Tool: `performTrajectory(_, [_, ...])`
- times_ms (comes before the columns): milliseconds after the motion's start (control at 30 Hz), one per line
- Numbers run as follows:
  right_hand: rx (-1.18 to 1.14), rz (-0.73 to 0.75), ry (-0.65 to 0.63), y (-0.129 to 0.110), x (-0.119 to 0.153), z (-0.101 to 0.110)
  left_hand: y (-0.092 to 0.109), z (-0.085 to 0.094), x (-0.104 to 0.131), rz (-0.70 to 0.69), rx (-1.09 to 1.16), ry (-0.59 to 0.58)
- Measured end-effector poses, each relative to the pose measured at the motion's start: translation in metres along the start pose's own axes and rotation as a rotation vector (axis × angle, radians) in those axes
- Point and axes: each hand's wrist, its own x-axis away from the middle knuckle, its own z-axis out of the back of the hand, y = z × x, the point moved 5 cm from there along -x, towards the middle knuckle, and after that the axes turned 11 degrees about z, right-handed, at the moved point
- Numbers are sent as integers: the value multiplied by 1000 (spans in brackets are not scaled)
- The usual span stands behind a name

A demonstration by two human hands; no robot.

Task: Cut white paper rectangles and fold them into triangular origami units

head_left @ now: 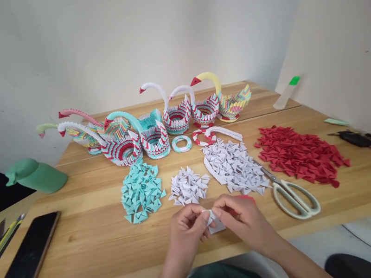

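My left hand [189,226] and my right hand [242,217] meet near the table's front edge. Between their fingertips they pinch a small folded white paper piece [209,216]. Just under it lies a flat white paper [217,228]. Something red shows behind my right hand. Beyond my hands is a small pile of white folded pieces [188,186], with a turquoise pile [141,190] to its left. A larger white pile [234,166] and a red pile [298,154] are to the right.
Paper swans [178,117] stand at the back, with two paper rings [181,144] before them. Scissors [296,199] lie right of my hands. A phone [26,258] and a green container [39,175] are at the left, keys [356,137] at the right.
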Motion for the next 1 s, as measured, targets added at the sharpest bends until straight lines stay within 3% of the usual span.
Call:
performTrajectory(133, [-126,-84,28,4,0,-1,0,-1,0,3,6,21])
performTrajectory(333, [-623,-285,121,21,5,-5,-1,-2,-2,9,119,0])
performTrajectory(533, [-836,-315,133,29,11,-17,-3,-5,-2,15,114,-11])
performTrajectory(867, [-716,-307,115,26,6,-8,0,-9,-4,-29,25,30])
performTrajectory(1000, [-458,-233,147,18,3,-2,3,-10,-5,-91,-25,100])
